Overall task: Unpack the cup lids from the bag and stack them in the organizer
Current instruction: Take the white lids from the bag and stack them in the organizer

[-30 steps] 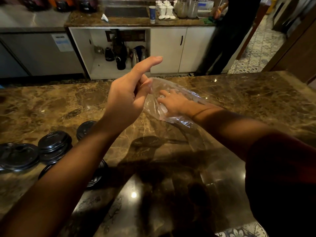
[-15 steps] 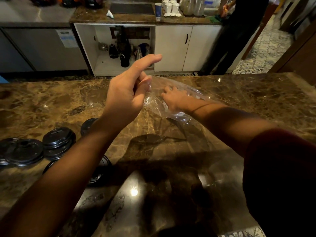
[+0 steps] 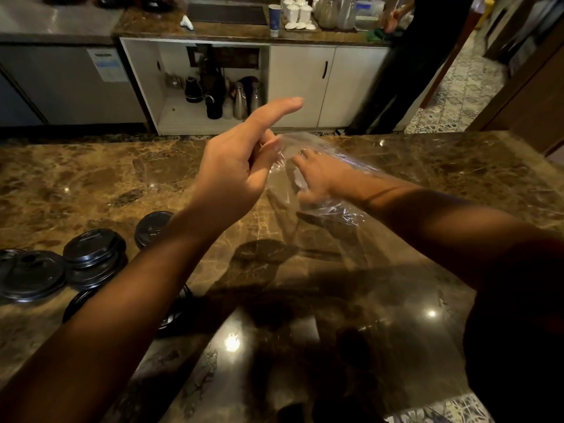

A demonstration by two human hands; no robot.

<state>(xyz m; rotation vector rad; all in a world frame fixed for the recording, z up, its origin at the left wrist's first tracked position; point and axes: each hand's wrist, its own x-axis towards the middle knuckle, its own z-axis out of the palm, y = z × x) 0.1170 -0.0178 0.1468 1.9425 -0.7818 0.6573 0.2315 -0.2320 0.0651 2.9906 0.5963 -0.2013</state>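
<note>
Since the earlier frame little had moved: our hands kept the same hold, and the view had only drifted slightly, so the lids sat a touch further right in frame. Our left hand [image 3: 235, 169] was raised above the counter [image 3: 457, 166], its index finger stretched out straight while thumb and the other fingers pinched the near edge of the clear bag [image 3: 332, 206]. Our right hand [image 3: 320, 175] was inside the bag, just right of that pinch, fingers spread and loosely open, with the plastic wrapped around wrist and forearm. We could not tell whether it had hold of anything; no lid showed inside the film.

The black lids [image 3: 91, 257] lay well left of and below the pinch, in loose low stacks on the counter, some partly hidden under our left forearm. The organizer was not in view.

Beyond the counter, behind the bag, stood a white cabinet [image 3: 305, 83] with an open shelf of kettles [image 3: 241, 99], and a person in dark clothes [image 3: 418, 56] to its right.
</note>
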